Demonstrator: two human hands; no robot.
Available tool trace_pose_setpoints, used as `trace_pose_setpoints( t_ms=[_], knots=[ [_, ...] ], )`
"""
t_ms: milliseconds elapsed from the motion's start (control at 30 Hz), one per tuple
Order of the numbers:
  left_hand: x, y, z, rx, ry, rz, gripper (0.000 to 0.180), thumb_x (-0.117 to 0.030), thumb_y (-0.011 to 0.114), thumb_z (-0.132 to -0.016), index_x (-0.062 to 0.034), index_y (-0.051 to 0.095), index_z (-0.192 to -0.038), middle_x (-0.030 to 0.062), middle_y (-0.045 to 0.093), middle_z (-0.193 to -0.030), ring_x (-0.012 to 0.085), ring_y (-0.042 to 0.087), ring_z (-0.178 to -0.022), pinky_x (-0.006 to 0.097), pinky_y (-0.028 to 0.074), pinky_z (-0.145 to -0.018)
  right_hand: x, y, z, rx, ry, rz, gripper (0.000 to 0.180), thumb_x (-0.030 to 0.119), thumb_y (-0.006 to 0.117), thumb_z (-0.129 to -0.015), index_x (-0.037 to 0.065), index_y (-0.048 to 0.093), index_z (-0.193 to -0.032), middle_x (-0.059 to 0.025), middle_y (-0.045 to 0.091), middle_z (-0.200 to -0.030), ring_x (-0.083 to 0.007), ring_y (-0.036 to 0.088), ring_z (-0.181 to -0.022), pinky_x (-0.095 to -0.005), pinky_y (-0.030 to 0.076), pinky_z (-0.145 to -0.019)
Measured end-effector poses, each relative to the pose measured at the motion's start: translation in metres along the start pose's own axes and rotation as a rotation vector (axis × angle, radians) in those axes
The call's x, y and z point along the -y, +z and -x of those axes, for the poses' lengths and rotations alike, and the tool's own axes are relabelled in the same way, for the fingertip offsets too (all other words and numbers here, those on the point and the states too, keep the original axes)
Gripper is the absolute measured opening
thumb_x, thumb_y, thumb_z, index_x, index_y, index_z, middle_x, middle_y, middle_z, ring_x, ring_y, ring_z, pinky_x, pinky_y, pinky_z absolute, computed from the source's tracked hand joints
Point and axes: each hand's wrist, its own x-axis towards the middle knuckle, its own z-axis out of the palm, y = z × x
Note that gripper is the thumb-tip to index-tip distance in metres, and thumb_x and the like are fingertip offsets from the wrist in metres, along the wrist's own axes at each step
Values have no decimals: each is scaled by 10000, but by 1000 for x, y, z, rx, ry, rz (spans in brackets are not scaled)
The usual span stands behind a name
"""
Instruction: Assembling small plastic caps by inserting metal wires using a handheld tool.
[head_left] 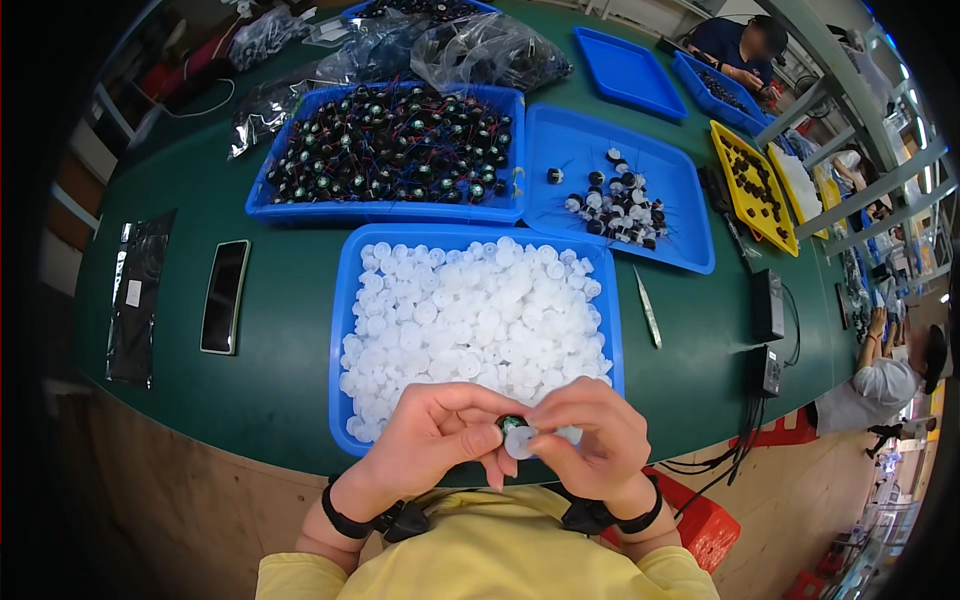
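My left hand pinches a small round black motor with a green face between thumb and fingers. Against it sits a translucent white plastic cap, gripped by the thumb and fingertips of my right hand. The two parts touch; whether they are joined I cannot tell. Both hands hover over the near edge of a blue tray heaped with white caps. Behind it, a blue bin is full of black motors with red and blue wires. To its right, a shallow blue tray carries several motors with white caps.
On the green table lie a phone, a black plastic bag and tweezers. Black power adapters with cables sit at the right edge. Farther off are a yellow tray and a co-worker.
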Motion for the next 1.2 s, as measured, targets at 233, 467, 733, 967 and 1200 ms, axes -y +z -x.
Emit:
trace_pose_setpoints(
  t_ms=[233,467,733,967,1200],
  knots=[
    [5,3,-1,7,38,-5,214,128,587,-757,68,526,-953,190,602,-960,214,628,-833,299,530,-734,2,-14,-3,111,-103,122,222,-42,701,-611,8,644,-820,-79,617,-772,-176,555,-574,-241,444,-499],
    [21,12,-4,9,561,-367,308,148,601,-730,87,503,-1016,239,548,-1066,248,564,-1002,327,501,-837,12,-3,3,-128,-158,333,193,-34,702,-581,34,623,-742,-62,616,-738,-168,528,-550,-240,403,-471],
    [19,8,-2,30,322,47,335,116,584,-768,113,492,-1090,226,520,-1121,238,527,-1060,361,443,-928,4,-5,-2,-50,60,-77,171,19,738,-637,17,647,-782,-82,609,-738,-180,542,-614,-244,407,-507],
    [18,11,-2,-55,207,-15,339,93,573,-791,122,487,-1118,186,550,-1080,228,572,-981,333,476,-883,-5,-9,2,-25,1,48,204,20,746,-601,29,663,-787,-58,608,-737,-175,531,-624,-265,389,-523],
    [15,14,-3,-54,184,-74,305,72,556,-813,118,496,-1109,176,574,-1012,217,601,-902,311,514,-798,0,-5,8,-109,-114,282,174,11,729,-595,62,641,-736,-31,582,-701,-166,485,-570,-278,328,-533]
  ],
)
